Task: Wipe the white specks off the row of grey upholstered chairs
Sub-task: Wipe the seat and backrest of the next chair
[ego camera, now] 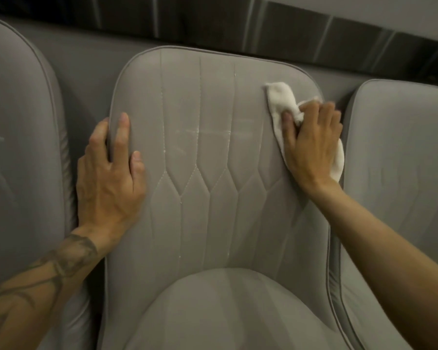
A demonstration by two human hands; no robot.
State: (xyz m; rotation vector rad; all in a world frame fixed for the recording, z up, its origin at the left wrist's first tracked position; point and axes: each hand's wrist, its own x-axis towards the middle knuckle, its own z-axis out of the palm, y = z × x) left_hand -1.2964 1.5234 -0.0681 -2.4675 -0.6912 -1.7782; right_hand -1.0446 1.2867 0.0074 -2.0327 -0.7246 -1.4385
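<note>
- The middle chair (pixel 213 152) of the grey row fills the view, with its stitched backrest facing the camera and its seat cushion (pixel 225 311) at 6 o'clock.
- The left hand (pixel 109 178) sits at 9 o'clock on that backrest. The tattooed forearm comes up from 7 o'clock and the wrist is straight. The thumb and one finger lie flat on the front, while the other fingers curl round the piped edge, gripping it.
- The right hand (pixel 311 142) is at 2 o'clock on the backrest, its forearm slanting in from 4 o'clock. The knuckles are bent and the thumb presses down on a white cloth (pixel 280 97), which it holds bunched against the upholstery. One end of the cloth sticks out towards 11 o'clock and the other shows under the heel of the palm.
- White specks (pixel 199 131) and faint smears sit along the stitch lines near the backrest's centre (between the two hands), and more dot the lower seams.
- The left chair (pixel 23 147) and right chair (pixel 402 160) flank it closely.
</note>
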